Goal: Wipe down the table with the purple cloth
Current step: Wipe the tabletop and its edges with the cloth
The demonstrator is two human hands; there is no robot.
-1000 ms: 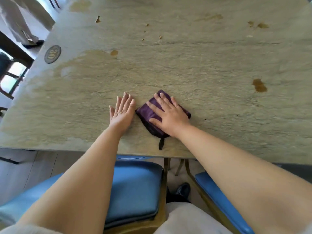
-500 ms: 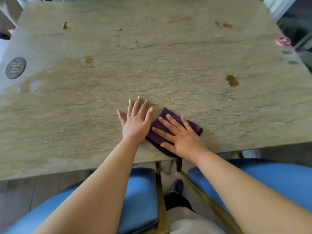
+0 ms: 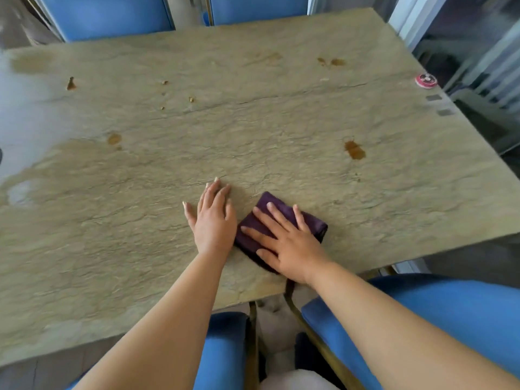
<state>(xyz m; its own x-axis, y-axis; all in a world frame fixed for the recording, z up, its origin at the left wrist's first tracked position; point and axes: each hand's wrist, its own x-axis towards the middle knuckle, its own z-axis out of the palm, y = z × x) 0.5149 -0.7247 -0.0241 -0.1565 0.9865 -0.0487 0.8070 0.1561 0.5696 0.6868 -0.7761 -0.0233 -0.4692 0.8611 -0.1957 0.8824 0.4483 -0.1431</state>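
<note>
A folded purple cloth (image 3: 311,223) lies on the beige stone-patterned table (image 3: 281,130), close to its near edge. My right hand (image 3: 287,243) lies flat on the cloth with its fingers spread straight, pressing it down. My left hand (image 3: 213,218) rests flat on the bare tabletop just left of the cloth, fingers straight and together. Brown stains mark the table: one (image 3: 354,150) to the right beyond the cloth, one (image 3: 114,138) at the left, and small crumbs and spots (image 3: 191,99) farther back. A wet-looking darker patch spreads over the left side.
Blue chairs stand at the far edge (image 3: 107,15) and under my arms at the near edge (image 3: 450,311). A small round red-and-white sticker (image 3: 426,79) and two grey patches sit by the table's right edge. Glass panels rise at the right.
The view has swung to the right and up, showing more of the far edge and the chairs. Both hands and the cloth stay flat in nearly the same place near the front edge.
</note>
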